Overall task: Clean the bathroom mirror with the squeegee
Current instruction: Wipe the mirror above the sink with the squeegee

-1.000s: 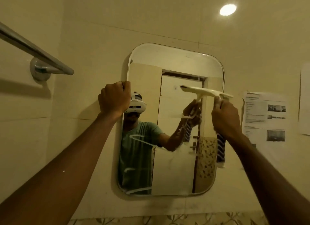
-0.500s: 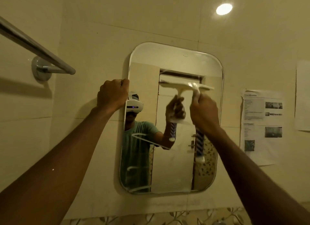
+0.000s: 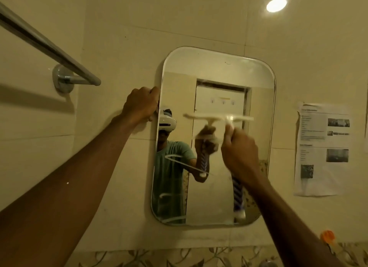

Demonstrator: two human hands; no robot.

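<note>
A rounded rectangular mirror [image 3: 219,71] hangs on the beige tiled wall. My right hand [image 3: 240,153] grips the squeegee [image 3: 237,118], whose cream blade lies level against the glass at mid-height. Its blue-and-white striped handle hangs below my wrist. My left hand [image 3: 141,104] clutches the mirror's left edge near its upper part. White foam streaks mark the lower left of the glass. The reflection shows a person in a green shirt with a headset.
A chrome towel bar [image 3: 49,47] juts from the wall at the upper left. A printed paper sheet [image 3: 322,149] is stuck to the wall right of the mirror. An orange object [image 3: 327,236] sits at the lower right. A ceiling light [image 3: 276,5] glows above.
My right hand has carried the squeegee leftward from the mirror's right edge and slightly downward across the glass. My left hand has stayed on the mirror's left edge.
</note>
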